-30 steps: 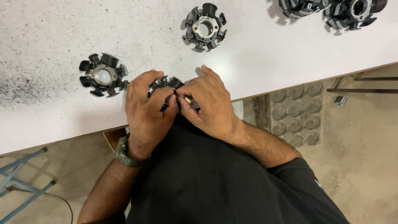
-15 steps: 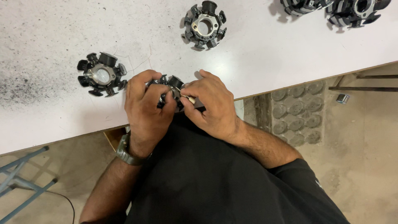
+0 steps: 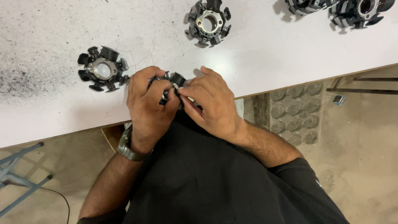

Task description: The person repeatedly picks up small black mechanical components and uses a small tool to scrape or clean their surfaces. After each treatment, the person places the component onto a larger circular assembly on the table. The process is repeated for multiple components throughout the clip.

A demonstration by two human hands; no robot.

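We've got a small black toothed metal ring (image 3: pixel 172 81) pinched between both hands right at the near edge of the white table (image 3: pixel 265 54), left hand (image 3: pixel 147 103) wrapped around its left side and right hand (image 3: pixel 209 103) gripping its right side with the fingertips. Another ring (image 3: pixel 103 68) sits just left of the left hand, one more ring (image 3: pixel 208 21) lies further back, and two others (image 3: pixel 340 7) are at the far right edge.

A workshop: black toothed stator cores (image 3: pixel 103 69) lie scattered along a scuffed white worktop (image 3: pixel 269 54), dark grime smudging its left edge, above a bare dusty concrete floor (image 3: pixel 365 137).
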